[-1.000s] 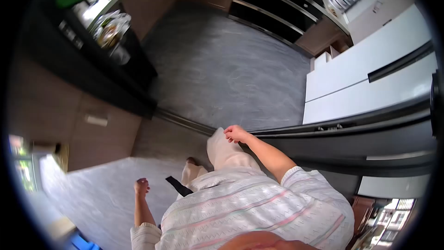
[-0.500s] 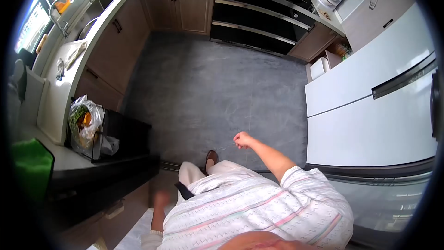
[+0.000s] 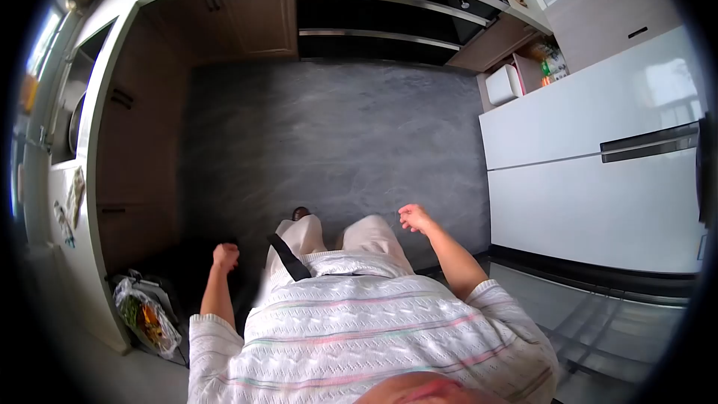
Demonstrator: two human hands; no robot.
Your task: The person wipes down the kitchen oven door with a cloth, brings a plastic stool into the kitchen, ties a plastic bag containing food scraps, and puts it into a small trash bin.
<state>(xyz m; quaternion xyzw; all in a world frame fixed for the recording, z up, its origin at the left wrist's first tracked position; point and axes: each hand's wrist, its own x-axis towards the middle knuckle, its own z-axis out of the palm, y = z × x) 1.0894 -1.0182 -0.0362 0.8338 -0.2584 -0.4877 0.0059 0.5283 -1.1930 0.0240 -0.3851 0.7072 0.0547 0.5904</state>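
My left hand hangs at the left of my body with its fingers curled in, above the dark area beside the bin; no object shows in it. My right hand is held out over the grey floor, its fingers loosely bent and partly apart, with nothing between them. Neither hand touches anything. A black strap hangs from my waist over the light trousers. One brown shoe shows in front of the left leg.
A bin lined with a plastic bag of scraps stands at the lower left. The counter and cabinets run along the left. A black oven is ahead, a white fridge at the right, and an open shelf beyond it.
The view has moved further into the kitchen, past the doorway. The oven and fridge look nearer, and the bin has shifted down the view. My left hand has swung forward and up.
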